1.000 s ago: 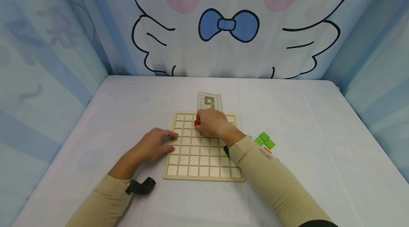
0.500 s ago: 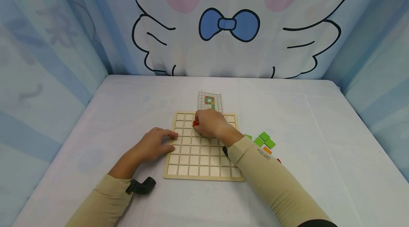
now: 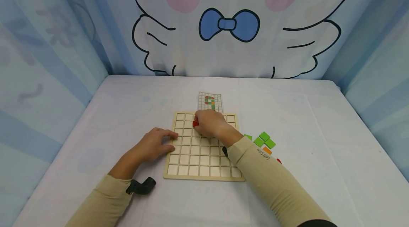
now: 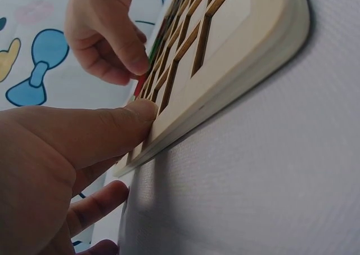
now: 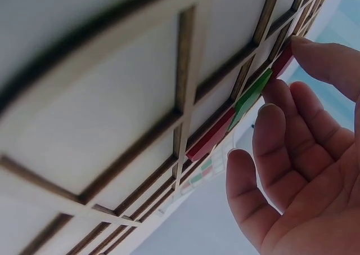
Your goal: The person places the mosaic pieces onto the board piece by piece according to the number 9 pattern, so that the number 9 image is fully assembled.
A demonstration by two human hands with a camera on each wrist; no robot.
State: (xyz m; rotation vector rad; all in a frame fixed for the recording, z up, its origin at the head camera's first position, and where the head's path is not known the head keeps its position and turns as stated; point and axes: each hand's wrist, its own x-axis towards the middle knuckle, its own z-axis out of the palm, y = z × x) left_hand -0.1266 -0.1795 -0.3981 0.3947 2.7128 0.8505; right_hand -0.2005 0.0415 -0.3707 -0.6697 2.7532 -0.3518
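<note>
My left hand [image 3: 155, 144] rests its thumb and fingertips on the left rim of a wooden grid board [image 3: 204, 178]. In the left wrist view its thumb [image 4: 107, 128] lies straight on the rim. Over the board's upper rows, my right hand [image 3: 211, 123] pinches a small red tile [image 3: 195, 124] between thumb and fingers, at the grid surface. The right wrist view has this red tile [image 5: 283, 62] under the thumb tip, beside a green tile [image 5: 250, 100] and another red tile [image 5: 211, 135] lying on the grid. The head view hides those two behind the right hand.
Behind the board lies a pattern card [image 3: 209, 100] with a red, green and orange figure. Several green tiles [image 3: 264, 136], an orange tile [image 3: 267, 150] and a partly hidden red piece [image 3: 279, 161] lie right of the board, near the right sleeve. A printed curtain [image 3: 230, 56] stands behind the table.
My right hand has shifted slightly left with the red tile, then stayed nearly still. A red piece beside the right sleeve has come into view. The left hand has not moved.
</note>
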